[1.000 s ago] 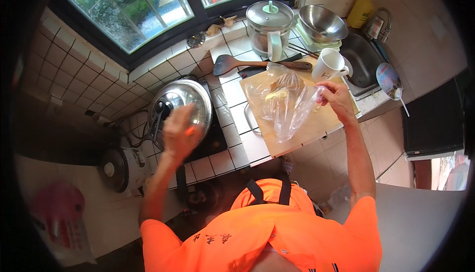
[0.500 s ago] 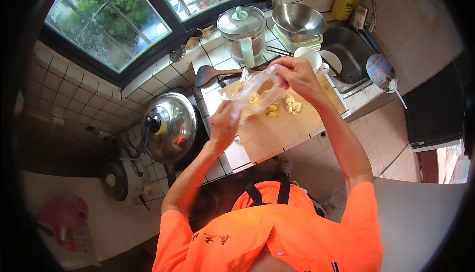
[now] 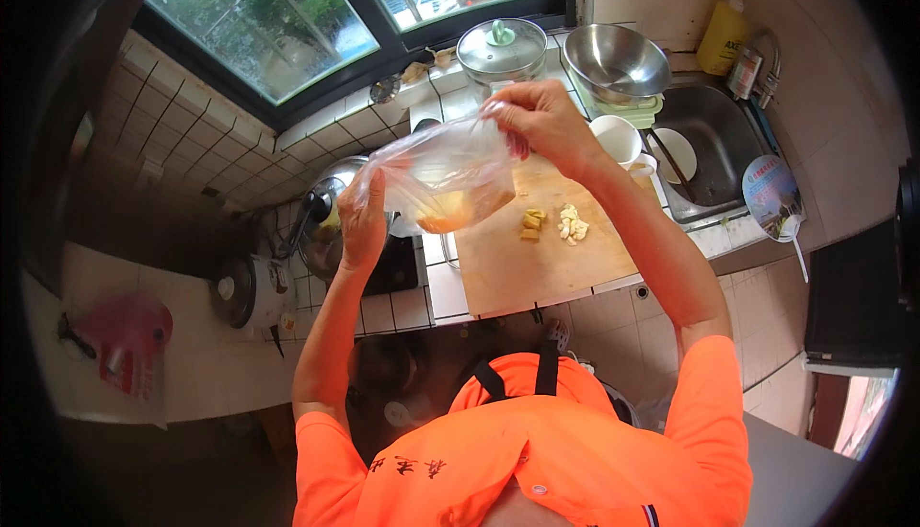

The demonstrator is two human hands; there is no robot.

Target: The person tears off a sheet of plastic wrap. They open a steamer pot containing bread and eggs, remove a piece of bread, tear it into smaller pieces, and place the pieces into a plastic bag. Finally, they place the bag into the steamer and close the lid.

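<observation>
The fingers of the left hand (image 3: 362, 222) are curled shut on one side of a clear, crinkled plastic bag (image 3: 443, 174), gripping its film. The fingers of the right hand (image 3: 543, 121) pinch the opposite upper edge of the same bag, so it hangs stretched between both hands, raised above the counter. An orange-yellow mass sits in the bag's lower corner. Below and to the right lies a pale wooden cutting board (image 3: 537, 263), bearing small yellow chunks (image 3: 531, 223) and chopped white pieces (image 3: 573, 225) just beside them. Behind the left hand stands a wok with a shiny metal lid (image 3: 326, 203) on a black stove. Farther back sit a lidded steel pot (image 3: 501, 49), a steel mixing bowl (image 3: 616, 61), a white mug (image 3: 616, 138) and a steel sink (image 3: 714, 148).
</observation>
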